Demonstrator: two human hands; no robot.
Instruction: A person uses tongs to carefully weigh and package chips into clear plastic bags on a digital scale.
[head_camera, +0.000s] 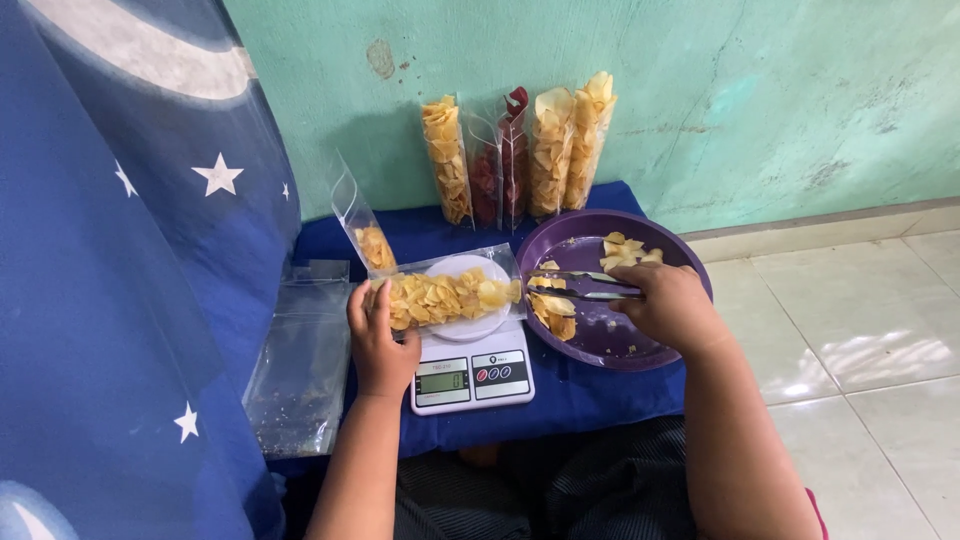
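My left hand (380, 340) held the clear chip bag (445, 298) flat on the white kitchen scale (470, 375) so its mouth faced the purple plate (640, 350), while my right hand (670, 305) gripped metal tongs (585, 285) closed on chips there.

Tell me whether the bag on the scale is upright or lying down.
Lying down. The clear bag of chips rests flat across the white scale, steadied by the left hand.
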